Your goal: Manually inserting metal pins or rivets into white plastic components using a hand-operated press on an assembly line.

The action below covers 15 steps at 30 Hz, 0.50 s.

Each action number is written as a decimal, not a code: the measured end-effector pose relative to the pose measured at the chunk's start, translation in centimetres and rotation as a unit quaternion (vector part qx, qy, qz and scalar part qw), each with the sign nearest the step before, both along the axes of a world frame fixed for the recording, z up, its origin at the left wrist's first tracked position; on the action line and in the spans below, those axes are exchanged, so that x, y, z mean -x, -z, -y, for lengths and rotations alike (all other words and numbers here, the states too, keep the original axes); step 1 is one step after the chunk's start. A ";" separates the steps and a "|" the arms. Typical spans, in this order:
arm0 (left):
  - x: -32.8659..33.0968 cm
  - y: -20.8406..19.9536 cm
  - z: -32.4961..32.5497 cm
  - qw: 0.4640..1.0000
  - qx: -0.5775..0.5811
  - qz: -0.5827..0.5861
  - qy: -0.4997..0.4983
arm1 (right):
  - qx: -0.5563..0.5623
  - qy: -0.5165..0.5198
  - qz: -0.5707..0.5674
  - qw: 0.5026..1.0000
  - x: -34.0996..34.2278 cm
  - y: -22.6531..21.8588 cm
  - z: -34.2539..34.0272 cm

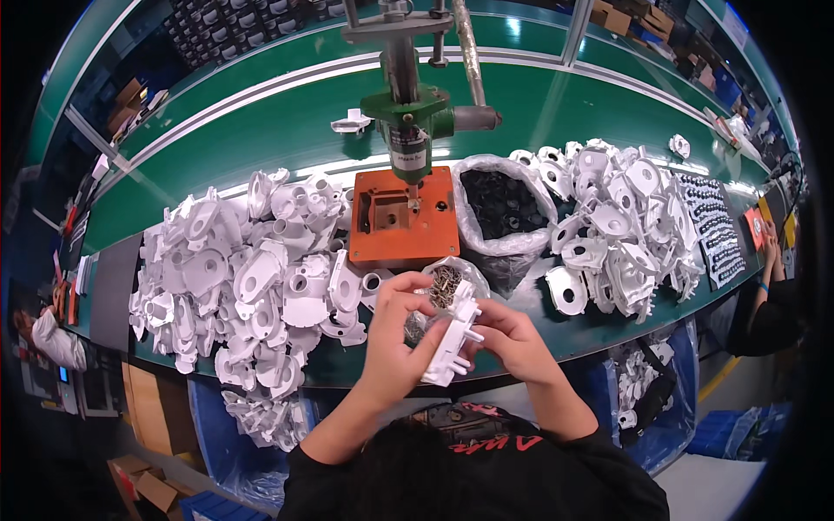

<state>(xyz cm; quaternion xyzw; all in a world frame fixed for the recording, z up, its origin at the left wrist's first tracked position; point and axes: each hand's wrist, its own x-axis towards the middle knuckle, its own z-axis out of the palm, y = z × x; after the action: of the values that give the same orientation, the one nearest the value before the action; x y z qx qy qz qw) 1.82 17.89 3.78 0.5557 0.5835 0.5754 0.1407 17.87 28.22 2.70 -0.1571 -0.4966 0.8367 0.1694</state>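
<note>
From here, the left hand grips a white, pegged plastic part above the near edge of the green tabletop; the right hand pinches its other side (presumably for steadiness).

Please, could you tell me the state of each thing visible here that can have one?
Left hand: closed on white plastic part
Right hand: fingers bent at the part, grip unclear
White plastic part: held, tilted
Press: upright, contact below unclear
Orange fixture: under press, recess facing up
Bag of black parts: open
Left white parts pile: heaped
Right white parts pile: heaped
</note>
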 end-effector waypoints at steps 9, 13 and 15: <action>1.1 -2.6 1.3 0.993 0.108 0.032 0.042 | -0.147 0.039 0.046 0.987 0.4 -0.4 -1.1; 2.0 -2.7 1.2 0.990 0.141 -0.027 -0.003 | -0.209 0.051 0.075 0.974 0.8 -0.7 -2.3; 2.6 -2.9 0.5 0.991 0.119 -0.048 -0.034 | -0.269 0.119 0.090 0.952 0.9 -0.4 -4.3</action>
<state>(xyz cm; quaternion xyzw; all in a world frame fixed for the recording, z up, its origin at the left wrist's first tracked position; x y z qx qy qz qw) -0.73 17.35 6.64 0.5418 0.6725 0.4787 0.1584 16.96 32.52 3.05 -0.2386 -0.6940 0.6283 0.2582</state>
